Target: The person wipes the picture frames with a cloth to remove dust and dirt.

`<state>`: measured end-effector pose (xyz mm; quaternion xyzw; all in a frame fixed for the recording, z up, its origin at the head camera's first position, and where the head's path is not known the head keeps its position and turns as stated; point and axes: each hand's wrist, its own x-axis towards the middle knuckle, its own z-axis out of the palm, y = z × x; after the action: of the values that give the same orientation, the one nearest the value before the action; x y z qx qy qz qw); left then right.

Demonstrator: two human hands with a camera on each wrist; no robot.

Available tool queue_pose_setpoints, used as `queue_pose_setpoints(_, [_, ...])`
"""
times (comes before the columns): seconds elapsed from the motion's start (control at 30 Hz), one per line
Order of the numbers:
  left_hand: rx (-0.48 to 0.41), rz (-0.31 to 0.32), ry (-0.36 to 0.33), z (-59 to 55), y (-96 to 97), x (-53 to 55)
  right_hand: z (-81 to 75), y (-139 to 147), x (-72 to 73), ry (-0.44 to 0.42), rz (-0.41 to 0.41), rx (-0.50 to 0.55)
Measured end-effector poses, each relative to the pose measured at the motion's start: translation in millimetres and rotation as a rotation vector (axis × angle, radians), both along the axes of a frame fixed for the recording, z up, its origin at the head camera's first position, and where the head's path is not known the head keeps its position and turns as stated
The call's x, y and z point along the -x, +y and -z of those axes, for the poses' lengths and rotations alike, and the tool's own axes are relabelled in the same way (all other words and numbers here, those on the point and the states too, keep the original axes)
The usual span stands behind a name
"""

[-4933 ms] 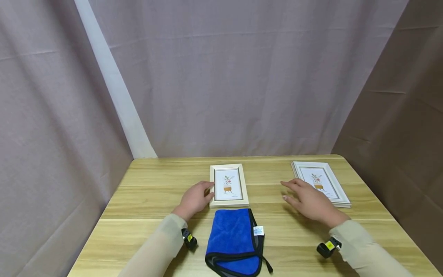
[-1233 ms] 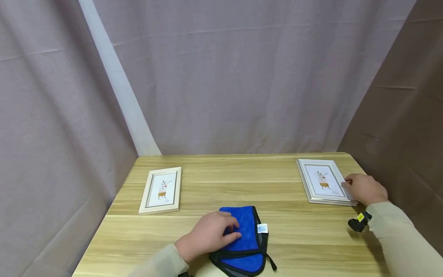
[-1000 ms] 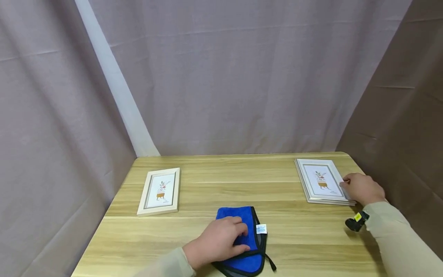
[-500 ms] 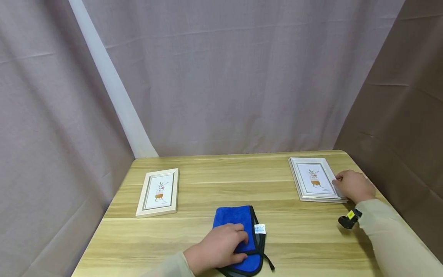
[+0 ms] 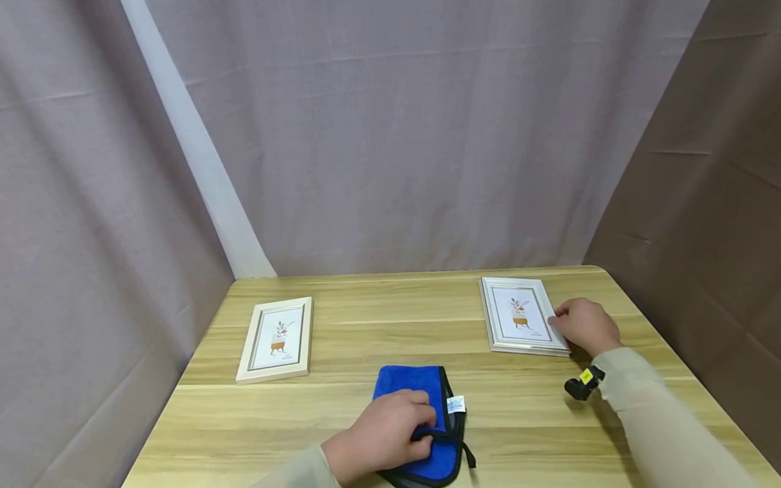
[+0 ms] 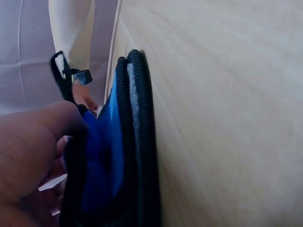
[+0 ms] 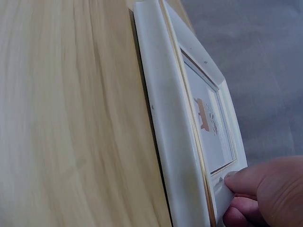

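My right hand (image 5: 587, 325) grips the right edge of a white picture frame (image 5: 495, 318) lying on the table. In the right wrist view its thumb (image 7: 251, 177) presses on the frame's face, with the other fingers curled at the side. A folded blue cloth (image 5: 405, 377) with black trim and a white tag lies front and centre. My left hand (image 5: 390, 430) rests over that cloth and pinches a fold, the thumb pressing near its black edge (image 6: 75, 156) in the left wrist view. A cream picture frame (image 5: 244, 359) lies flat on the left, with neither hand on it.
The wooden table (image 5: 390, 312) has its back edge against a grey-mauve curtain (image 5: 390, 149). Darker curtain (image 5: 702, 237) hangs along the right side. A black cord end (image 5: 470, 458) sticks out from the cloth.
The cream frame has gone from the middle to the left, and my left hand has moved from it onto the cloth. My right hand has taken the white frame and slid it leftward.
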<state>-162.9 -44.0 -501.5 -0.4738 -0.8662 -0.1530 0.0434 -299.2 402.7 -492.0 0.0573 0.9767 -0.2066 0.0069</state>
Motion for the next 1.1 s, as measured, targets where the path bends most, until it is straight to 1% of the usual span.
queue_pose_setpoints(0.1, [-0.028,0.007,-0.003,-1.9,-0.3,-2.1,1.0,-12,3.0,0.010,-0.023,0.016])
queue_pose_setpoints(0.23, [-0.030,0.022,-0.015,-4.3,-1.1,-5.0,1.4,-30,7.2,0.026,-0.049,0.027])
queue_pose_setpoints(0.37, [-0.013,0.039,-0.042,-6.6,-1.8,-8.8,1.0,-48,10.8,0.038,-0.069,0.034])
queue_pose_setpoints(0.57, [0.029,0.059,-0.100,-7.3,-3.4,-12.7,2.7,-77,16.0,0.030,-0.081,0.043])
queue_pose_setpoints(0.7, [0.058,0.090,-0.136,-6.2,-4.1,-12.4,5.9,-98,20.5,0.036,-0.093,0.045])
queue_pose_setpoints(0.87, [0.067,0.117,-0.164,-5.0,-3.7,-10.2,9.0,-124,25.9,0.043,-0.104,0.057])
queue_pose_setpoints(1.0, [0.075,0.125,-0.178,-4.1,-4.4,-9.2,10.7,-145,28.0,0.030,-0.120,0.059])
queue_pose_setpoints(1.1, [0.078,0.122,-0.202,-3.6,-5.6,-8.4,11.1,-160,28.9,0.017,-0.132,0.060])
